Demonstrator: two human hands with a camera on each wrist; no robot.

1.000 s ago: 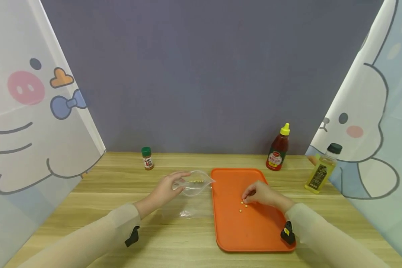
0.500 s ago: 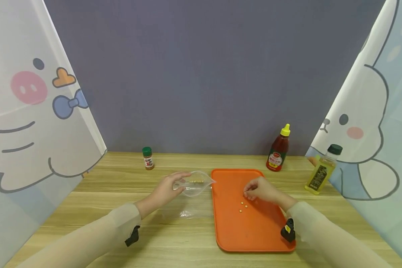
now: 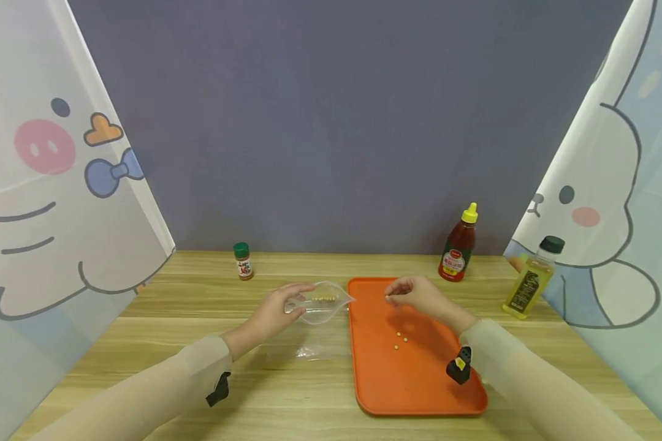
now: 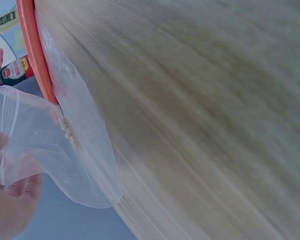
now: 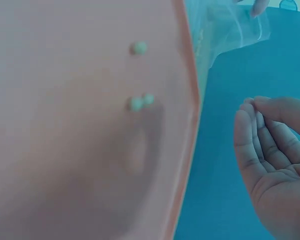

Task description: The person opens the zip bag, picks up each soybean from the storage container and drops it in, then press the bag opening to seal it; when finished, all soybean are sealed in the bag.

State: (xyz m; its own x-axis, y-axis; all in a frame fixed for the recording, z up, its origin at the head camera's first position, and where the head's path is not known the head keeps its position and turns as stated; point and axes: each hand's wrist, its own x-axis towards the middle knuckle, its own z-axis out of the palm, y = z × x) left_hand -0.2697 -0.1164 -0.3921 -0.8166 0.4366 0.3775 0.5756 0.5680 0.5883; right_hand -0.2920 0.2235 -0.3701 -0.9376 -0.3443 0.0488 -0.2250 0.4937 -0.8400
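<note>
My left hand (image 3: pixel 278 309) grips one side of the mouth of a clear zip bag (image 3: pixel 320 313), thumb and fingers holding it spread. Small pale-yellow soybeans (image 4: pixel 68 132) lie in a cluster at the bottom of the bag in the left wrist view. Above the orange tray (image 3: pixel 419 386), my right hand (image 3: pixel 422 295) pinches a tiny pale soybean (image 3: pixel 387 297) between thumb and fingertips. Below it on the tray, three loose soybeans (image 3: pixel 399 334) sit close together. The bag's lower part (image 3: pixel 309 352) lies flat on the table, left of the tray.
A small green-capped spice jar (image 3: pixel 243 262) stands at the back left. Behind the tray is a red sauce bottle (image 3: pixel 456 248) with a yellow tip. A bottle of yellow oil (image 3: pixel 529 282) stands at the right. A grey panel (image 3: pixel 320 135) closes off the back of the wooden table (image 3: pixel 187 367).
My right hand has lifted a soybean off the tray and moved up and left toward the bag. Three soybeans stay in place on the tray. The left hand and bag have hardly moved.
</note>
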